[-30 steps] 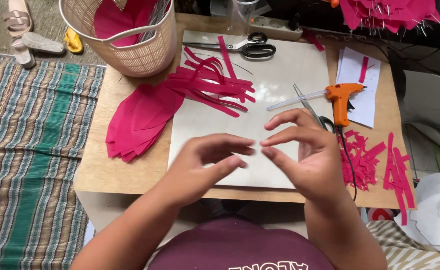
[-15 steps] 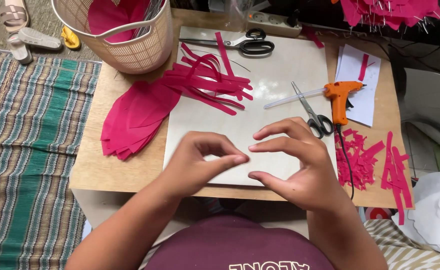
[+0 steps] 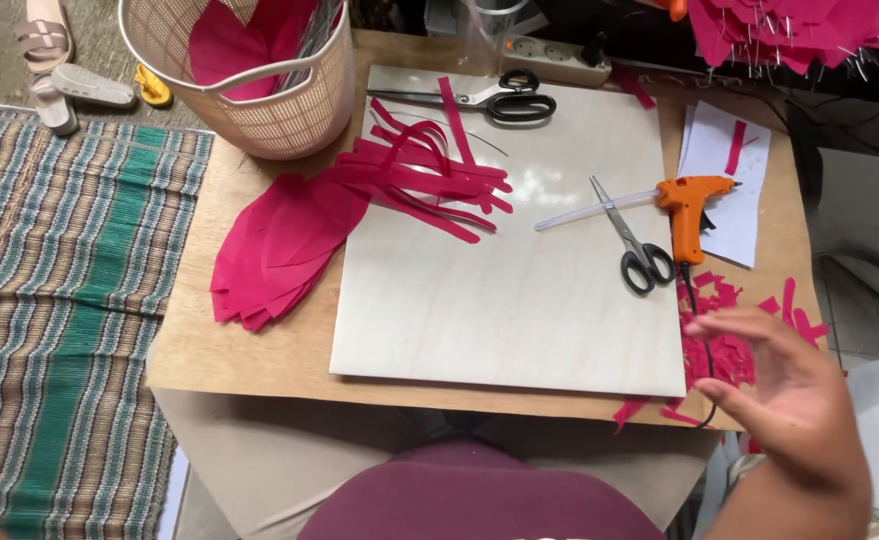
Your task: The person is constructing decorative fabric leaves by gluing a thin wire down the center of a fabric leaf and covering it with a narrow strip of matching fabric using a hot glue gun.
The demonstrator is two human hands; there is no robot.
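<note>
My right hand (image 3: 789, 400) hovers at the table's right front corner, fingers spread and holding nothing, just over a heap of pink paper scraps (image 3: 724, 345). My left hand is out of the picture. A pale square board (image 3: 509, 300) lies on the wooden table (image 3: 249, 350). Pink paper strips (image 3: 419, 170) lie across the board's far left corner, beside a stack of pink petal-shaped pieces (image 3: 279, 245). Small black-handled scissors (image 3: 634, 245) and an orange glue gun (image 3: 689, 205) rest at the board's right edge, a short way beyond my right hand.
A cream woven basket (image 3: 279, 110) with pink paper inside stands at the far left of the table. Large black scissors (image 3: 499, 100) lie at the board's far edge. White paper sheets (image 3: 724, 175) sit behind the glue gun. A striped mat (image 3: 59, 300) and sandals (image 3: 59, 80) are on the floor at left.
Both hands were together over the board's near edge, fingertips pinched. They have drawn apart: the right hand moved right and opened over the scraps, and the left left the view.
</note>
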